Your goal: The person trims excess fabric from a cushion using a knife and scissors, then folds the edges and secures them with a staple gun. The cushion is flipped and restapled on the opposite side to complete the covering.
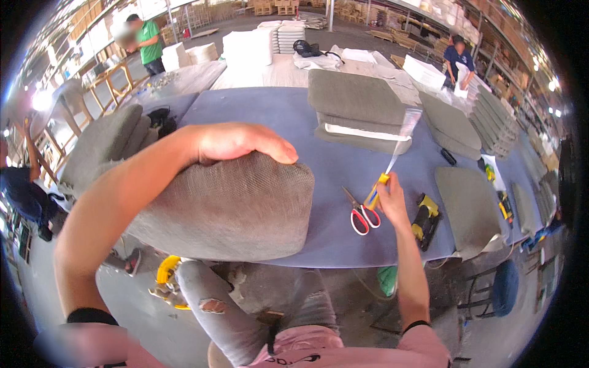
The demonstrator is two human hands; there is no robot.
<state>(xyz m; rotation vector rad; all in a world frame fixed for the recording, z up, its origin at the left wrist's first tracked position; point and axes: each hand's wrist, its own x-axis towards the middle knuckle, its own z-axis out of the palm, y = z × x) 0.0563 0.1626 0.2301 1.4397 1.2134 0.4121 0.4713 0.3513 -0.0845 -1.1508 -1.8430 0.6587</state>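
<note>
Now my left hand (pixel 236 142) lies flat, fingers draped over the top edge of the grey cushion (pixel 227 205) at the counter's (pixel 270 113) near edge. My right hand (pixel 388 196) is closed on a yellow-handled tool (pixel 392 156), perhaps a cutter with a clear strip. I'd pin the cushion firmly and keep the tip clear of the red scissors (pixel 359 214). Its blade is blurred.

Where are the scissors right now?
In the head view, the red-handled scissors lie on the blue table right of centre, just left of the right hand, between the grey cushion and the yellow-and-black tool.
</note>
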